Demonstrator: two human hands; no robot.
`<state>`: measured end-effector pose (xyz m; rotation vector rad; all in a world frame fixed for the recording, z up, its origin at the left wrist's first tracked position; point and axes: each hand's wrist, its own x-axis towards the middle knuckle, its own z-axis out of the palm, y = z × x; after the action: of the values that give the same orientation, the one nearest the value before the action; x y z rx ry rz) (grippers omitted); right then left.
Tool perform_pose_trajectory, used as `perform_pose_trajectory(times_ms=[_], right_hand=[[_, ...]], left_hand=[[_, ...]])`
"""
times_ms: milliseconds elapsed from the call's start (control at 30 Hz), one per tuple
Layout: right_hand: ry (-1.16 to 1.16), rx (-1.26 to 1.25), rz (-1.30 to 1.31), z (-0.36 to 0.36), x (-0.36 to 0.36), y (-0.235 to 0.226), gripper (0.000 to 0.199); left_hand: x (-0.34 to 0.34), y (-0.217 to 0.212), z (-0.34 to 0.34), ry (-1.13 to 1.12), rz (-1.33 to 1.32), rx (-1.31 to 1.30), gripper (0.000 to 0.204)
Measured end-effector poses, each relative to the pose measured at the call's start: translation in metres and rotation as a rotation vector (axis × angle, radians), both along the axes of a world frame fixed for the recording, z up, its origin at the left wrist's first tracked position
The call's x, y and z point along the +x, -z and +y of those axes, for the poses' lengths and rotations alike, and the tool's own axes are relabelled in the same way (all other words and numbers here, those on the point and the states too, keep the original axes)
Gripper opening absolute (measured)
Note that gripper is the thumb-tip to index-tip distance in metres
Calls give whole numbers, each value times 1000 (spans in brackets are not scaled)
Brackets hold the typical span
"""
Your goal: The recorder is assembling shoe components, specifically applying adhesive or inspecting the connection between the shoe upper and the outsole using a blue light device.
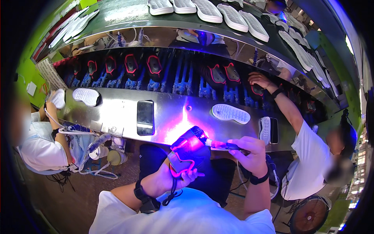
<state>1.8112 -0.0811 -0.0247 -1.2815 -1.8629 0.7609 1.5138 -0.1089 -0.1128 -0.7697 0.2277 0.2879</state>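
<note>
My left hand point(159, 181) is closed around a dark shoe upper point(187, 153) with red-lit trim, held tilted over the near edge of the metal bench. A dark cord hangs by my wrist. In my right hand point(251, 151) is a brush point(224, 145), its handle pinched between thumb and fingers. The pale bristles meet or nearly meet the upper's dark end; exact contact cannot be told. Purple light glows on the upper and bench. A white shoe sole point(231, 113) lies on the bench beyond my right hand.
A black phone point(145, 117) lies left of centre. Behind the bench, several dark uppers point(154, 64) sit on a blue-streaked rack. Soles point(208, 11) line the upper shelf. Co-workers sit at left point(43, 146) and right point(311, 160), the right one reaching toward the rack. A fan point(309, 215) stands lower right.
</note>
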Motion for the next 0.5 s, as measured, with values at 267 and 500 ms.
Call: perform_pose_trajectory(times_ms=[267,500], right_hand=[[-19,-67,212,-1,7,43,35],[-97,-127,312,-27,25,82,30]], left_hand=[[23,6,-1,1,-192,-78,101],[33,9,0,1,-205,-8,90]])
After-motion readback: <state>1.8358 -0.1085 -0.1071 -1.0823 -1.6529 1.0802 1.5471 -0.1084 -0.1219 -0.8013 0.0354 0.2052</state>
